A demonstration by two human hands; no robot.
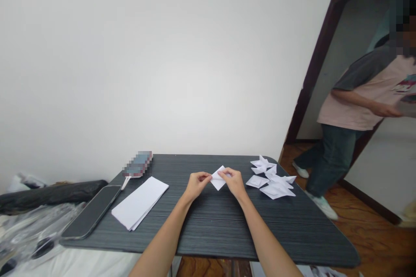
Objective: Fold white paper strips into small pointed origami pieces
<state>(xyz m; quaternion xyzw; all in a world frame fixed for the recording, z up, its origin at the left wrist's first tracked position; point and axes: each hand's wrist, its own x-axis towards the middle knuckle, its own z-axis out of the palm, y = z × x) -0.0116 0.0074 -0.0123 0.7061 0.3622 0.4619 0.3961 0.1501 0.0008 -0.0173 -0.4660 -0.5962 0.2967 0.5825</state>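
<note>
A small piece of folded white paper is held between my two hands above the middle of the dark table. My left hand pinches its left corner between thumb and fingertips. On the opposite side, my right hand grips the paper with the thumb on its face and covers part of it. Just right of my right hand lie several folded paper boats, close together. A stack of white paper sheets rests on the table to the left of my left hand.
A dark flat tablet-like slab lies at the table's left edge. Behind the sheets is a blurred-out object with a white handle. Clear plastic and a black roll lie at far left. A person stands by the doorway at right.
</note>
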